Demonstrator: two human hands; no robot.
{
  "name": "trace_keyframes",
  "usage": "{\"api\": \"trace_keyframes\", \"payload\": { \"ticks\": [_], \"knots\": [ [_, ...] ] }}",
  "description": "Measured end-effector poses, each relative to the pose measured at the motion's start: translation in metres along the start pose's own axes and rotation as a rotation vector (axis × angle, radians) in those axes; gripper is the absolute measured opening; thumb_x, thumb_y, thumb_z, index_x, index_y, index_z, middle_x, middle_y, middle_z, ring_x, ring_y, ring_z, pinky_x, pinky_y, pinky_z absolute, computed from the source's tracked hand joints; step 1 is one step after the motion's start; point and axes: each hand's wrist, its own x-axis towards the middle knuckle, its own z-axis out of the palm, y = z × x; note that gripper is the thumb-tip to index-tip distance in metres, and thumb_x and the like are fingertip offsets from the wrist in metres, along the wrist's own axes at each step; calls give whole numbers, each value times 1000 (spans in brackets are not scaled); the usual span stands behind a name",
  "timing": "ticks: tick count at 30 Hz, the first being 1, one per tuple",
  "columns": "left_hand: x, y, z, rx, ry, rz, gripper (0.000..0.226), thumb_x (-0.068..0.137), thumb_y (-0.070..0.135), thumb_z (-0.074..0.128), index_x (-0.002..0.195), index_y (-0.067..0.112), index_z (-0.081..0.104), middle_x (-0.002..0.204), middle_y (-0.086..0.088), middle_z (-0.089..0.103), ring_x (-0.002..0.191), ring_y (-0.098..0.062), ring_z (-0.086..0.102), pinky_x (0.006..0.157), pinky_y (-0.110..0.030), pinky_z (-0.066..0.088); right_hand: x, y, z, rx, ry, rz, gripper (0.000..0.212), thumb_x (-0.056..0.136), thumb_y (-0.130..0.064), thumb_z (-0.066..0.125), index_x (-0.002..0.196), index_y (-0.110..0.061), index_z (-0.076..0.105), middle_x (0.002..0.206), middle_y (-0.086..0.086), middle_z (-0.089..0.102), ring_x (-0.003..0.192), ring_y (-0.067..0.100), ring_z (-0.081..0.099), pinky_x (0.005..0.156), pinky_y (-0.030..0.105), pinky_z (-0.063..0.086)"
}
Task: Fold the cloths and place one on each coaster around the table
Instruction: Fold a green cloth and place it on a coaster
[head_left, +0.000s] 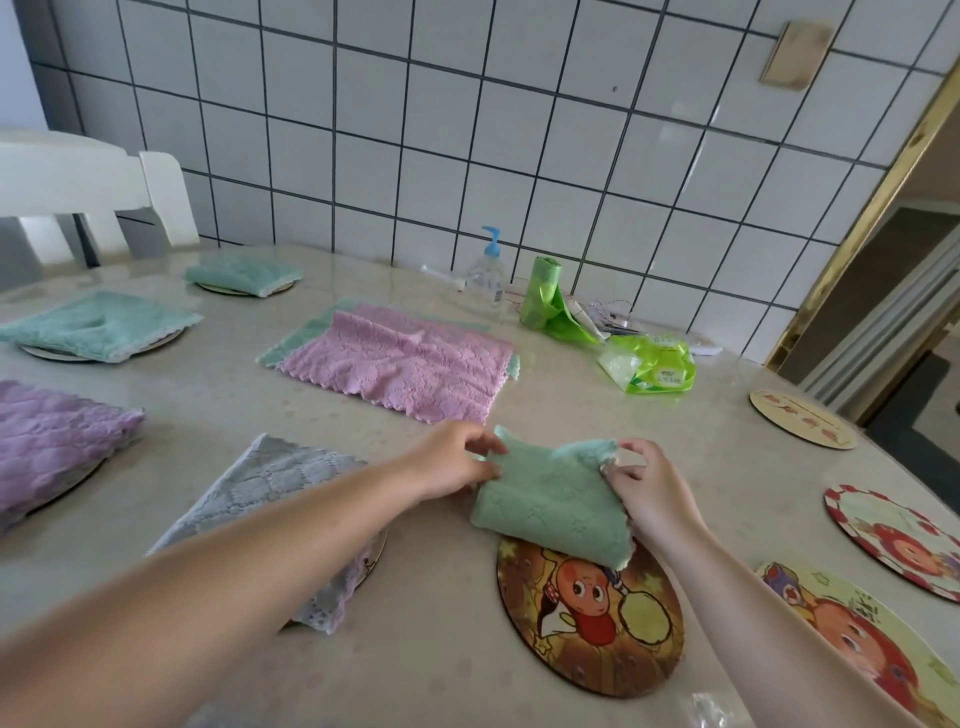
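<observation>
Green cloth (550, 499) was folded, soft and light, limp with no stiffness, hanging partly over the cartoon coaster (587, 618) on the tabletop (441, 649). Your left hand (452, 462) pinched its far-left corner, your right hand (644, 483) its far-right edge, fingers (631, 449) curled onto fabric. Grip at corners or it'd likely sag open. Flat pink cloth (400, 364) lay beyond; three coasters to the right sat bare.

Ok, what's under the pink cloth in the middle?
A green cloth lies under the pink cloth, showing along its left edge and right corner. Whether more cloths lie beneath is hidden.
</observation>
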Motion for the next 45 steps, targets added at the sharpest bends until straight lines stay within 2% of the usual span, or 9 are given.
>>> {"api": "trace_keyframes", "payload": {
  "ticks": [8,13,17,22,26,33,35,38,45],
  "knots": [
    [3,-1,1,182,-12,10,37,85,13,65,121,7,59,129,-9,56,116,-19,53,89,-17,36,5,-7,6,-94,30,-41,15,88,-26,60,98,-25,50,92,-7,58,78,11,55,56,22,41],
    [6,-4,0,215,-5,-15,39,85,15,65,122,7,59,131,-10,55,121,-18,50,85,-13,31,11,-10,9,-72,23,65,17,84,-36,62,87,-19,61,81,-4,63,73,16,60,65,34,51],
    [6,-5,-1,220,-16,-16,40,85,15,64,124,7,58,131,-11,55,121,-19,50,89,-15,32,10,-15,6,25,-5,184,26,88,-28,57,70,-9,55,56,3,48,46,18,44,38,23,34],
    [8,-3,-1,277,-38,-7,42,85,17,64,126,7,56,132,-12,54,121,-20,50,92,-18,32,7,-23,4,198,-4,281,14,89,-18,52,78,-9,54,60,7,47,44,18,41,33,15,31],
    [9,-1,0,346,-39,-3,51,84,22,65,131,9,50,137,-12,46,121,-25,48,103,-30,36,5,-24,3,150,66,224,23,92,-26,50,92,-7,63,68,5,58,55,19,52,49,23,41],
    [1,22,28,636,22,375,33,93,22,44,121,10,55,128,-7,53,121,-23,47,103,-37,37,-1,-25,10,-242,120,-160,23,94,-28,47,105,-18,64,106,0,65,83,12,57,62,22,40],
    [5,25,39,721,-63,350,30,93,22,38,113,7,55,118,-11,54,115,-29,49,98,-39,39,-3,-27,13,-336,40,-274,29,95,-25,45,118,-17,61,125,0,58,109,15,54,84,25,41],
    [10,20,51,847,-161,262,47,96,26,29,137,6,36,144,-12,36,136,-28,27,113,-42,20,-12,-28,27,-600,-186,-354,43,98,-30,33,139,-23,40,149,-6,34,138,13,28,114,41,19],
    [12,10,44,909,-237,139,68,92,59,17,149,23,5,158,-3,-3,144,-20,-5,115,-44,-6,-22,-14,22,-887,-301,-151,60,95,-54,10,149,-29,4,158,-8,-3,145,13,-3,114,56,-4]
  ]
}}
